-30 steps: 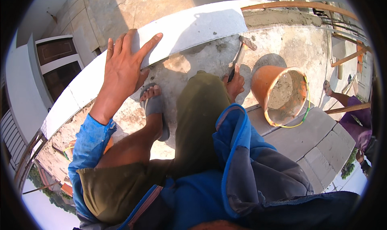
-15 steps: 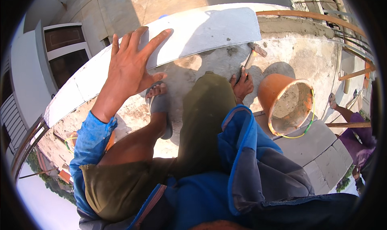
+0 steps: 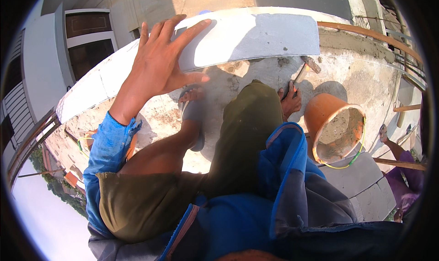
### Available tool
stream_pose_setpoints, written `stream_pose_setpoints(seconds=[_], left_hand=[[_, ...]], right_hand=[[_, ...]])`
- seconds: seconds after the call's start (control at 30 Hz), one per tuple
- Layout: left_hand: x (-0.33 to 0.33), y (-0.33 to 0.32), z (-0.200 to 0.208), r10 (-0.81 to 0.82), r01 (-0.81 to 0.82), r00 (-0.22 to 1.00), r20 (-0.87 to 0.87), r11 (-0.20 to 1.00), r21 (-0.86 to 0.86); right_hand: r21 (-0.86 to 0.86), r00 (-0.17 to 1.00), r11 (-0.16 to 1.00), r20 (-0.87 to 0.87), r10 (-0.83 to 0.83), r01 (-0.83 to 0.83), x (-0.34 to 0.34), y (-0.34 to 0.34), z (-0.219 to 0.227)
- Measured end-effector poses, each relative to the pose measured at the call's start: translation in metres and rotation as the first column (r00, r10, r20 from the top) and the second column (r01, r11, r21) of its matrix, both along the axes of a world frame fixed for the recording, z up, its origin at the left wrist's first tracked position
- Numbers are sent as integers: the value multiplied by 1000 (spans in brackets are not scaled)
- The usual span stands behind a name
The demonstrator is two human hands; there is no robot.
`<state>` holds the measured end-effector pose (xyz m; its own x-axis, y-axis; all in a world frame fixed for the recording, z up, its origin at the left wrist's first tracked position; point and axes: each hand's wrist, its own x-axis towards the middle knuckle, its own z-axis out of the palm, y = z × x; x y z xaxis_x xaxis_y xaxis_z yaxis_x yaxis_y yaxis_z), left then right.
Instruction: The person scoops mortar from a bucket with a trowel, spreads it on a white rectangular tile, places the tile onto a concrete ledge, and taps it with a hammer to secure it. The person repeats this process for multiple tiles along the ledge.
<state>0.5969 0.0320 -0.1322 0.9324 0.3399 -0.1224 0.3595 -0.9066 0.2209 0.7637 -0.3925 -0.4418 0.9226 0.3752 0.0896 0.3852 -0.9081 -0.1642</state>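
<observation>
Head view: left hand point(image 3: 157, 62) grip wide, fingers spread, over grey block point(image 3: 256, 34); right hand unseen.

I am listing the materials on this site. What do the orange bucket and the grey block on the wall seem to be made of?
The orange bucket looks like moulded plastic: smooth, evenly coloured wall, its inside crusted with grey mortar. The grey block looks like lightweight concrete: flat, matte, pale grey, with sharp straight edges. Its exact type cannot be told.
</observation>
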Motion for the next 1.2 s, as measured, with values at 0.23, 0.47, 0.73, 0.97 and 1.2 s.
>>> stream_pose_setpoints(seconds=[0.23,0.47,0.73,0.97,1.2], left_hand=[[-49,73,89,265,-262,960,-84,761,-594],[-85,14,214,-135,-40,976,-172,661,-749],[-109,-25,191,-169,122,985,38,524,-843],[-157,-112,223,-292,243,955,58,650,-720],[-189,-190,251,-362,224,926,-109,756,-615]], right_hand=[[-16,1000,1000,-19,-7,6,-6,12,22],[-20,998,999,-46,34,-34,0,5,34],[-112,976,991,-212,47,-72,11,15,52],[-165,725,977,-656,-210,133,-19,82,177],[208,469,933,-819,330,-294,-178,21,281]])
